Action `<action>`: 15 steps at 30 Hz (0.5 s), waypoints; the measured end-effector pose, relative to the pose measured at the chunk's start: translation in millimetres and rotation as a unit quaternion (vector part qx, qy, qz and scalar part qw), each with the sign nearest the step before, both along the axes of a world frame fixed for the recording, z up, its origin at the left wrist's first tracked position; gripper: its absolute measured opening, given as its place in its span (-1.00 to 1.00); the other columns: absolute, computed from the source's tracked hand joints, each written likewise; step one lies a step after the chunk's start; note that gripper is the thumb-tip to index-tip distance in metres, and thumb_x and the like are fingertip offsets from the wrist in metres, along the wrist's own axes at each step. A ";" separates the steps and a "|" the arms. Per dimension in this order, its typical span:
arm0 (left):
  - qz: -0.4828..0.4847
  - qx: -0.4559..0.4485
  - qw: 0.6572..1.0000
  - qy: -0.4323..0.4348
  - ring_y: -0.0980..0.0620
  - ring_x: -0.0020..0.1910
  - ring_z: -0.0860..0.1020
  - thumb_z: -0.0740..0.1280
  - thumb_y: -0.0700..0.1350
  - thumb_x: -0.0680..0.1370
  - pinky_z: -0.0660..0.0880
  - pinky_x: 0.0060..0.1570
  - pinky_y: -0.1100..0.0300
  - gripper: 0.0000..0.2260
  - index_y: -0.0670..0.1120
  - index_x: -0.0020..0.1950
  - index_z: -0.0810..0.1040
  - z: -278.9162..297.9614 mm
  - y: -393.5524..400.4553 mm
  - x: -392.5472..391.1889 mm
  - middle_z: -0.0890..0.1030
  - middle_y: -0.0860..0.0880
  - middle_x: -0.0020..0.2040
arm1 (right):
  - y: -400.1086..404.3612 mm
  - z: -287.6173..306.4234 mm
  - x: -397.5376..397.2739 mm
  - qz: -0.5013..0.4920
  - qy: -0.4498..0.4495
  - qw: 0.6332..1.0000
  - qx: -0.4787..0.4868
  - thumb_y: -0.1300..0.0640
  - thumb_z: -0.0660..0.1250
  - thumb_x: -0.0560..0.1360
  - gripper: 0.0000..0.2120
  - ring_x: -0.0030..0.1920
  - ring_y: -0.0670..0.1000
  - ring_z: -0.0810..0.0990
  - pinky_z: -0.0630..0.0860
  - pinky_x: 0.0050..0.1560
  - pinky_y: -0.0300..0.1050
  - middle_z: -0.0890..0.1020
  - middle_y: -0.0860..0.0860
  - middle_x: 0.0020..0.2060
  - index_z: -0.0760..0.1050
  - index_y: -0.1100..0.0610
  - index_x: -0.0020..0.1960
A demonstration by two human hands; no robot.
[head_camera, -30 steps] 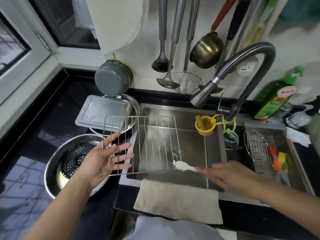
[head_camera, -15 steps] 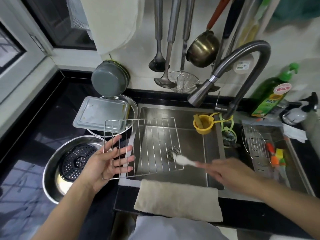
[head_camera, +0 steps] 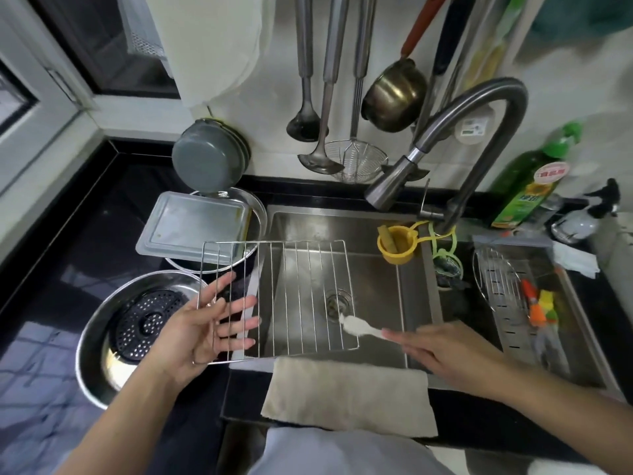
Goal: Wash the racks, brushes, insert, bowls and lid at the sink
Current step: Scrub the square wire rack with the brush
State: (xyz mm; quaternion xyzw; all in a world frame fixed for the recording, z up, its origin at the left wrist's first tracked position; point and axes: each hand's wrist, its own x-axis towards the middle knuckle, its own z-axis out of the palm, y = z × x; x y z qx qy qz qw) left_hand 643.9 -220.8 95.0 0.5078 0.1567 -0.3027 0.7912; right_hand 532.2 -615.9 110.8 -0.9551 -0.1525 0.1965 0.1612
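Supporting the wire rack (head_camera: 294, 296) from beneath, the left hand (head_camera: 195, 332) has its fingers (head_camera: 236, 322) straight and spread apart under the rack's left end, the wires lying across them. The rack is held roughly level over the left part of the sink (head_camera: 373, 279), its left end reaching out above the black worktop (head_camera: 82, 214). At the rack's near right corner, the right hand (head_camera: 442, 351) pinches the handle of a small white brush (head_camera: 358, 326), whose bristled head touches the rack's wires above the drain. Left of the left hand, a steel bowl (head_camera: 99, 337) sits on the worktop with a dark perforated insert (head_camera: 147, 318) inside it. Beyond the left fingers, a flat metal lid (head_camera: 191, 228) rests across another bowl. Near the right hand, a beige cloth (head_camera: 349, 392) drapes over the sink's front edge. Farther right, a second rack (head_camera: 503, 289) lies in the side basin with orange and yellow brushes (head_camera: 539, 306) on it. Behind the right hand, a yellow cup (head_camera: 397, 245) hangs below the faucet (head_camera: 479, 108).
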 end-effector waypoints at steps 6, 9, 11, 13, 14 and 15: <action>-0.027 0.002 1.000 -0.006 -0.26 -0.05 0.73 0.23 -0.19 0.60 0.70 -0.25 -0.11 -0.57 0.06 0.45 0.52 5.3 -8.5 0.4 0.66 -0.29 0.24 | -4.4 8.8 56.9 -0.126 -0.061 0.990 0.029 -0.11 0.13 0.67 -0.60 -0.28 -0.31 0.46 0.37 -0.19 -0.33 0.48 -0.35 -0.22 0.11 -0.45 0.42; -0.002 -0.002 1.000 0.000 -0.25 -0.07 0.74 0.14 -0.22 0.69 0.70 -0.28 -0.09 -0.61 0.06 0.45 0.52 3.3 -6.6 2.8 0.67 -0.27 0.22 | 2.0 1.8 35.4 -0.130 -0.038 0.989 0.062 -0.13 0.13 0.66 -0.58 -0.20 -0.25 0.61 0.53 -0.12 -0.33 0.55 -0.44 -0.08 0.15 -0.53 0.41; 0.014 -0.001 1.000 0.009 -0.24 -0.05 0.74 0.11 -0.21 0.72 0.70 -0.28 -0.08 -0.61 0.08 0.46 0.52 -0.2 -3.0 0.9 0.67 -0.26 0.23 | 10.2 -2.1 0.8 -0.127 -0.014 0.986 0.108 -0.12 0.16 0.64 -0.56 -0.17 -0.17 0.65 0.62 -0.07 -0.21 0.65 -0.36 -0.12 0.16 -0.59 0.38; 0.026 -0.002 0.999 0.019 -0.22 -0.06 0.74 0.11 -0.21 0.72 0.70 -0.30 -0.06 -0.61 0.09 0.46 0.52 -3.4 -0.5 -4.3 0.68 -0.24 0.23 | 19.2 -4.4 -25.0 -0.139 -0.021 0.975 0.173 -0.05 0.22 0.63 -0.53 -0.32 -0.21 0.53 0.46 -0.25 -0.32 0.57 -0.30 -0.32 0.22 -0.56 0.36; 0.029 -0.004 0.999 0.023 -0.21 -0.07 0.74 0.11 -0.21 0.72 0.70 -0.30 -0.05 -0.60 0.09 0.46 0.52 -5.5 0.1 -7.4 0.67 -0.24 0.24 | 23.1 -5.7 -31.0 -0.154 -0.027 0.969 0.193 -0.07 0.22 0.62 -0.54 -0.38 -0.15 0.44 0.35 -0.33 -0.31 0.52 -0.16 -0.37 0.24 -0.58 0.35; 0.030 -0.006 0.999 0.025 -0.19 -0.06 0.74 0.11 -0.22 0.72 0.70 -0.29 -0.04 -0.60 0.10 0.46 0.53 -7.6 0.3 -9.9 0.67 -0.23 0.26 | 28.2 -5.3 -30.6 -0.172 -0.032 0.962 0.210 -0.12 0.20 0.61 -0.56 -0.40 -0.08 0.38 0.29 -0.36 -0.27 0.49 -0.04 -0.37 0.24 -0.59 0.35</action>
